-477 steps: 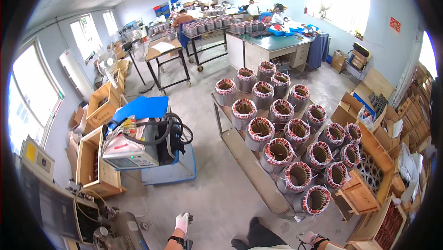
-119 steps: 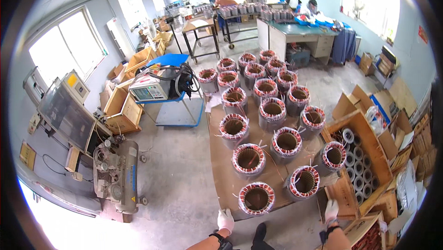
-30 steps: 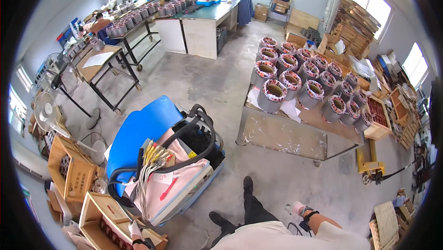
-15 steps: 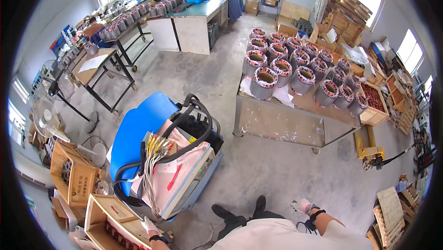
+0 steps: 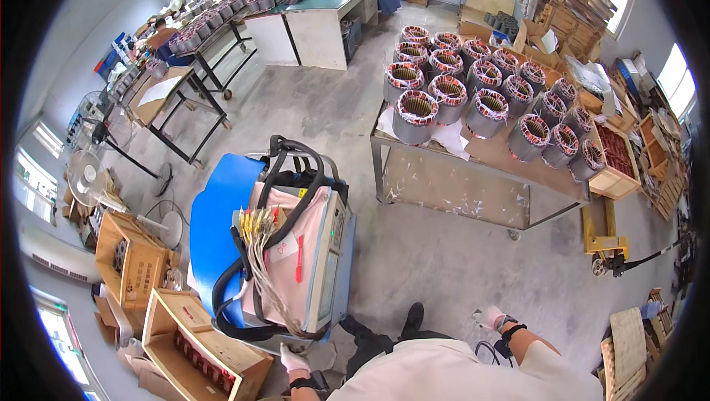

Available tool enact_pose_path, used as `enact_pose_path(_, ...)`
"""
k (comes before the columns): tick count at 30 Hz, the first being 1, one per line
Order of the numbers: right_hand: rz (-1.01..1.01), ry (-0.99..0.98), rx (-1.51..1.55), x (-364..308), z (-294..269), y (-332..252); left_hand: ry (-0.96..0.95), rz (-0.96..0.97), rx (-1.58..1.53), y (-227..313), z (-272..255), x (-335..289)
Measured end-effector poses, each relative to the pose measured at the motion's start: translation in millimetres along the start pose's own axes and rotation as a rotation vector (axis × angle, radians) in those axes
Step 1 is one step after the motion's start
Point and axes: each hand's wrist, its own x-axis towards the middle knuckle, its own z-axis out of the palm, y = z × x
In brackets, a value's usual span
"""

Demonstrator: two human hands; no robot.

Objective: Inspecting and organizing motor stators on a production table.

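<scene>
At the lower middle, my left hand [image 5: 295, 361] in a pale glove is closed on the thin metal handle at the near end of a cart; its fingertips are partly hidden. On the cart stands a light-blue instrument [image 5: 330, 242] with a pink cover. Over the cover lie a bundle of grey leads with yellow and red clips [image 5: 259, 232], thick black cables [image 5: 274, 151] and a red pen [image 5: 299, 259]. A blue sheet [image 5: 222, 212] hangs at its left. My right hand [image 5: 488, 317], also gloved, hangs open above the floor beside my leg and touches nothing.
A wheeled table [image 5: 451, 183] at the right bears several motor stators [image 5: 414, 116]. A yellow pallet jack [image 5: 608, 242] stands at its right end. Close to my left hand is an open wooden crate [image 5: 203, 331]. Fans, another crate and benches with stators line the left. Several people are at the far benches.
The cart and instrument have turned counterclockwise, and my left hand has moved right with the cart's near end. The surroundings have shifted in view. My right hand stays low at my side.
</scene>
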Motion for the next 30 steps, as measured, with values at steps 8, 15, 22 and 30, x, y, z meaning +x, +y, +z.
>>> enact_pose_path(8,0.047,0.063,0.089,22.5,-17.1,28.5,-0.039,-0.146,-0.171,-41.4,37.7,-43.1)
enact_pose_path(15,0.016,0.052,0.098,7.3,-2.5,18.5,-0.004,-0.129,-0.065,-20.1,53.0,-32.1)
enact_pose_path(22,0.085,0.013,0.117,-2.8,14.7,-13.7,-0.110,-0.139,-0.156,0.3,56.5,3.5)
enact_pose_path(30,0.058,0.082,0.097,-15.2,32.5,-76.6,-0.215,-0.187,-0.136,20.0,116.4,26.9)
